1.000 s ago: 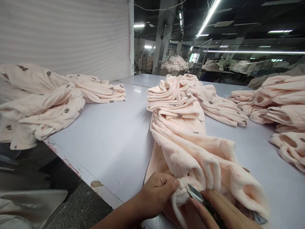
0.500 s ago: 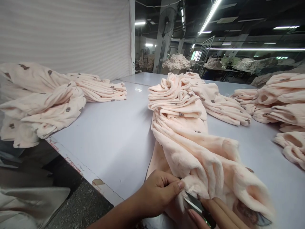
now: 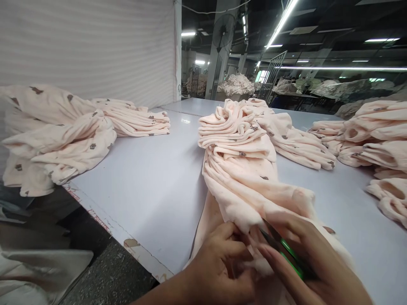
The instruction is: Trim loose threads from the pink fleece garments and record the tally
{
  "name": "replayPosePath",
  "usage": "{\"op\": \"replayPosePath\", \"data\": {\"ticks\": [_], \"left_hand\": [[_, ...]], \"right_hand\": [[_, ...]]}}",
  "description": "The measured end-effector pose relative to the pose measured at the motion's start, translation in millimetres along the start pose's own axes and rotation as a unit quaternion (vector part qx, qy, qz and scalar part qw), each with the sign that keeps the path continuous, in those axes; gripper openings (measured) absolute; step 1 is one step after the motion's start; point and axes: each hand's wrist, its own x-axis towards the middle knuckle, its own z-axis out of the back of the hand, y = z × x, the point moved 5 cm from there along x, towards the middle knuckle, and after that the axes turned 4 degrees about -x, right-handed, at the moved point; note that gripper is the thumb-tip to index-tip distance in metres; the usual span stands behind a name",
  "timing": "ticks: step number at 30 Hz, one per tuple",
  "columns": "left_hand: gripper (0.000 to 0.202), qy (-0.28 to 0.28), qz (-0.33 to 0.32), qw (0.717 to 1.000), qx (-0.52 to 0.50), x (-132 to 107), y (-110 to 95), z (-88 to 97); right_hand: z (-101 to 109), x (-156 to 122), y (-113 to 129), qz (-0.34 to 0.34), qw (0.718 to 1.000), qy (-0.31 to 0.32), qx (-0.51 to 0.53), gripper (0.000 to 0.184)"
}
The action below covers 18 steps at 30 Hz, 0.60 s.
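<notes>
Pale pink fleece fabric (image 3: 235,195) with small dark prints lies bunched along the table, its near end under both hands. My left hand (image 3: 222,262) is closed on a fold of this fleece at the bottom centre. In my right hand (image 3: 321,258), just to the right, sit thread snips (image 3: 288,254) with dark blades and green on the handle. The blades point up and left, close to the fleece by my left fingers. Part of the snips is hidden by my palm and fingers, and I cannot tell whether the blades touch the fabric.
More pink fleece pieces lie in a heap (image 3: 73,135) at the left table edge and in a stack (image 3: 381,135) at the right. The pale table (image 3: 152,190) has a worn front-left edge above a dark floor (image 3: 111,271). Further back are a fan and fabric piles.
My right hand with the snips has moved up and further over the fleece. My left hand has shifted its hold, its fingers now curled more into the fabric.
</notes>
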Motion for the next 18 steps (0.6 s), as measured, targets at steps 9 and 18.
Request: {"op": "replayPosePath", "data": {"ticks": [9,18], "left_hand": [[0.026,0.086,0.165,0.975,0.123,-11.1,32.6,13.2],[0.015,-0.083,0.025,0.989,-0.121,29.5,16.2,-6.4]], "right_hand": [[-18.9,25.7,-49.8,-0.174,0.980,0.044,0.089,0.034],[-18.4,-4.9,-37.3,-0.251,0.929,0.017,0.270,0.035]]}}
